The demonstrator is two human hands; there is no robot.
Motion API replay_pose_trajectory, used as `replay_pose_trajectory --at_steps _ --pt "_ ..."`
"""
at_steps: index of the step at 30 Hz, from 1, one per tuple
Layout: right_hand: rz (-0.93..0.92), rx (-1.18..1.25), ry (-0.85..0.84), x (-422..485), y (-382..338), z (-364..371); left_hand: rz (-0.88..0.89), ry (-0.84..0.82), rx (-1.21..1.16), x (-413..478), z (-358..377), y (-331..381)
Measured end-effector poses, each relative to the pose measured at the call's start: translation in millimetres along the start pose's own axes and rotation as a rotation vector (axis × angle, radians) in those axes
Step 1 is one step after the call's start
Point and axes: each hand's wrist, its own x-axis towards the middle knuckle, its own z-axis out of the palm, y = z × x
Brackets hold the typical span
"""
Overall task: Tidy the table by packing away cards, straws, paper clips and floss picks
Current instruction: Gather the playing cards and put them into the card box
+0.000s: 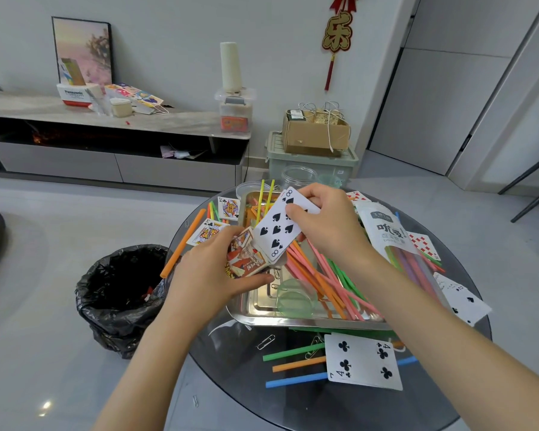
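Observation:
My left hand (213, 269) grips a red and orange card box (246, 261) over the left end of a metal tray (293, 318). My right hand (324, 222) pinches an eight of spades card (274, 228), whose lower end sits at the box's mouth. Coloured straws (327, 278) lie in the tray and on the round glass table (237, 365). Loose cards lie around: a four of clubs (363, 362) in front, face cards (207, 233) at the left, more at the right. A paper clip (265, 342) lies near the tray's front edge.
A straw packet (386, 234) lies on the right of the table. A green lid (294, 301) sits in the tray; clear jars (299, 177) stand at the far edge. A black-lined bin (122, 293) stands on the floor to the left.

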Motion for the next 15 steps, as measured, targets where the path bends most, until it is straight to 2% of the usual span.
replay_pose_trajectory --at_steps 8,15 --pt "-0.175 -0.002 0.302 -18 6 24 0.010 0.020 0.015 2 6 7" --pt "-0.218 0.070 0.498 -23 15 41 -0.002 0.060 -0.019 1 10 16"
